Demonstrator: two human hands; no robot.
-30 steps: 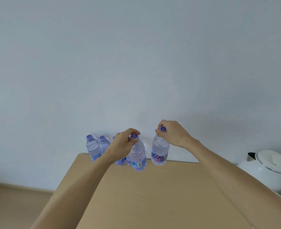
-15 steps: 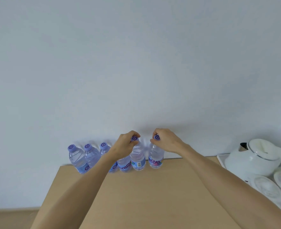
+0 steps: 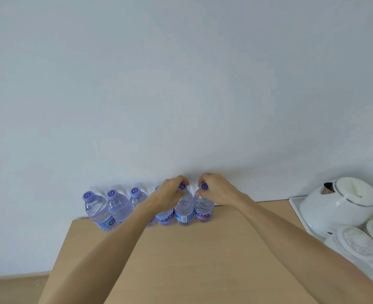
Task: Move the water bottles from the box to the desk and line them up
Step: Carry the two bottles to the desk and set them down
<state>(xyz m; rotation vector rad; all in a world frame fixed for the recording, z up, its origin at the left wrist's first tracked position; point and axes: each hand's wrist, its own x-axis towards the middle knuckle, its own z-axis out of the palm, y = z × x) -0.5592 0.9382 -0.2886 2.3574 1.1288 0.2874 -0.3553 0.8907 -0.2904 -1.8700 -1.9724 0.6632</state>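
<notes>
On the tan wooden desk (image 3: pixel 203 260), left hand (image 3: pixel 168 194) and right hand (image 3: pixel 218 190) pinched the purple caps of two clear plastic water bottles (image 3: pixel 183 210), lowered since a second ago onto the far edge, extending the row toward the white kettle (image 3: pixel 338 202); nothing blocked.

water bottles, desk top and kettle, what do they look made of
Water bottles: clear thin plastic, ribbed and glossy, water visible through them; matte purple plastic caps.
Desk: light tan wood-look board, smooth and matte; probably laminate, since no grain shows.
Kettle: glossy white body, plastic or enamelled, with a shiny metal band at the rim and spout.
</notes>
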